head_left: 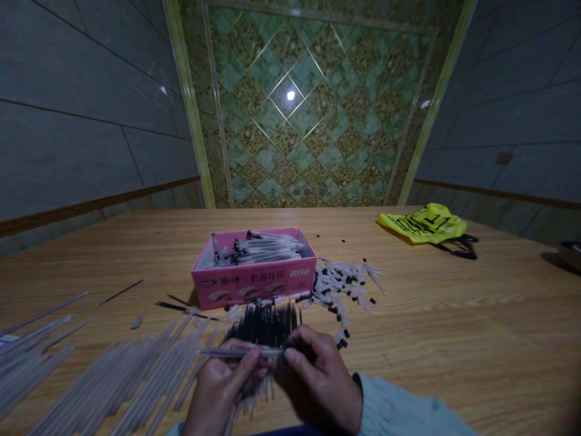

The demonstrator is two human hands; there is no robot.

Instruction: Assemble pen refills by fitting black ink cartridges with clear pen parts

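Observation:
Between thumb and fingers, my left hand (227,378) holds a slim translucent pen (229,352) level, its narrow end pointing left. My right hand (322,375) is closed in a pinch at the pen's right end; whatever small part is there is hidden by the fingertips. Just beyond both hands lies a dense pile of thin black refills (265,321). A pink box (254,287) behind the pile is filled with pens (267,247). Clear empty pen barrels (131,378) are spread out left of my left hand.
Small clear and black caps and plugs (340,280) lie scattered right of the box. A yellow plastic bag (424,224) with black handles rests at the far right of the wooden table (454,315). A few loose black refills (172,306) lie left of the box.

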